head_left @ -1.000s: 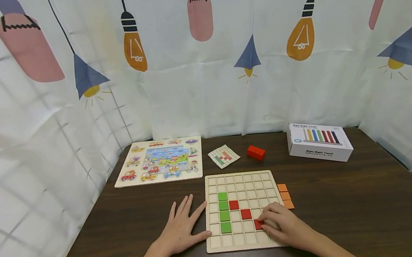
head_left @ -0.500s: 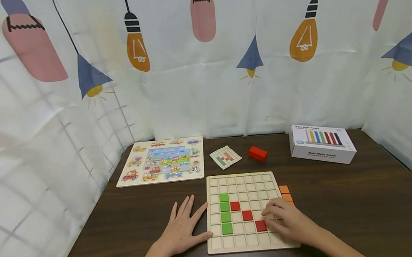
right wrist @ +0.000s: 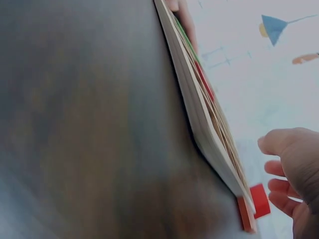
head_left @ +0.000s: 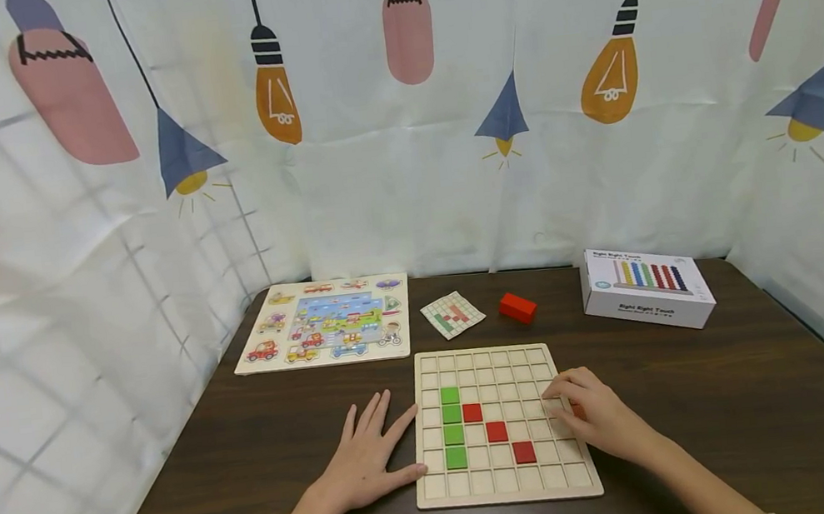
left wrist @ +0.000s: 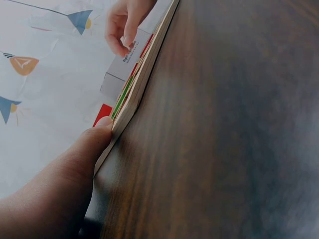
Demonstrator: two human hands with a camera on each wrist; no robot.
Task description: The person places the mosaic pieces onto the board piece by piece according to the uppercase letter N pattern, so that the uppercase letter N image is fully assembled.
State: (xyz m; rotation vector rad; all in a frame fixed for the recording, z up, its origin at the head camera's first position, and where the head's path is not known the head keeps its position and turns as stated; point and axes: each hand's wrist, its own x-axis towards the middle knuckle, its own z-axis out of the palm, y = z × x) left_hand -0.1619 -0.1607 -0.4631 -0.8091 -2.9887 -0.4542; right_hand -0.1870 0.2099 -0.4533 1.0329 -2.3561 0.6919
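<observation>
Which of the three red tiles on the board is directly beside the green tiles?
The leftmost red tile in the head view, just right of the second green tile from the top. The other two sit lower, farther right.

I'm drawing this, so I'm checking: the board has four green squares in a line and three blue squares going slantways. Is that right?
Almost! The three slanting squares are red, not blue, as the head view shows. The board does have four green squares in a line.

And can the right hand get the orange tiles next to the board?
Probably yes: the right hand is close to the orange tiles beside the wooden grid board; its fingers look empty, and nothing visible covers the tiles.
</observation>
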